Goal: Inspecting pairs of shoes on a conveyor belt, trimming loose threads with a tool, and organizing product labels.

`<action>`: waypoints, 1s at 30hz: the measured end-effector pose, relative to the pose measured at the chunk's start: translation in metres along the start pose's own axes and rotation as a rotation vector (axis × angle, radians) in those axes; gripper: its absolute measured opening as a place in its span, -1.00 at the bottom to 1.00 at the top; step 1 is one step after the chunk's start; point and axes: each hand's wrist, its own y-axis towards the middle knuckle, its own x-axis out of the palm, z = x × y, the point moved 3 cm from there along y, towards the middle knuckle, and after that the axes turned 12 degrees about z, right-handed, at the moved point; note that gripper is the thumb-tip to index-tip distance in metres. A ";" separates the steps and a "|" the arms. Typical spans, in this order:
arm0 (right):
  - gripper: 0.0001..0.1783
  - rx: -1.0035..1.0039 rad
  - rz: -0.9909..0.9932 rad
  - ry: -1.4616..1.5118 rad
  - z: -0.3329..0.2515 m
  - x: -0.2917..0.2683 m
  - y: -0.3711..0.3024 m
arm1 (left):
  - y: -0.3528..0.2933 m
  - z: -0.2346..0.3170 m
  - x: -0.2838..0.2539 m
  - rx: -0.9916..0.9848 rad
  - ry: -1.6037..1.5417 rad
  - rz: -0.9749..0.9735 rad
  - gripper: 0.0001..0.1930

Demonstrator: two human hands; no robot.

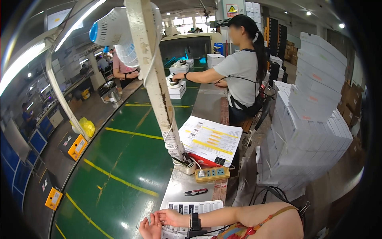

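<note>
White printed sheets (205,206): spread at the near end of the metal desk (178,187), under and just beside the two hands.
Left hand (150,229): palm up at the lower edge, fingers parted and loosely curled, empty.
Right hand (170,217): just beside the left, fingers relaxed, empty; whether it touches the sheets cannot be told.
Black-and-red snips (195,192): on the desk beyond the sheets.
Yellow power strip (218,174): a row of sockets, a white plug (201,173) in the leftmost.
Clipped papers (213,137): beyond the strip, with yellow-marked rows, over a red object (201,160).
Orange-and-black boxes (75,145): two, across the green belt (131,159), contents hidden.
Yellow plastic bag (85,126): bunched beside the farther box; what it holds cannot be told.
White box stacks (318,79): piled at the right, insides hidden.
White shoebox (177,92): farther along the belt, a white-and-black shoe (172,83) on top, a co-worker's hand (178,76) at it.
Far box (179,69): white, past that one, another shoe (180,63) on top.
</note>
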 end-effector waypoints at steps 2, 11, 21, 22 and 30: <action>-0.62 -0.009 0.018 0.018 0.000 -0.001 0.000 | -0.002 0.001 0.000 0.006 0.099 -0.043 -0.77; -0.65 -0.021 -0.064 -0.009 -0.001 -0.001 -0.008 | 0.002 0.012 -0.007 -0.115 -0.026 -0.031 -0.73; -0.66 -0.024 -0.047 0.035 -0.003 -0.001 -0.011 | 0.007 0.013 -0.011 -0.214 -0.152 -0.044 -0.74; -0.67 -0.023 -0.052 0.039 -0.003 -0.002 -0.012 | 0.005 0.013 -0.009 -0.209 -0.157 -0.031 -0.74; -0.67 -0.037 -0.071 -0.009 -0.005 -0.003 -0.013 | -0.071 -0.006 0.047 0.558 0.553 0.049 -0.77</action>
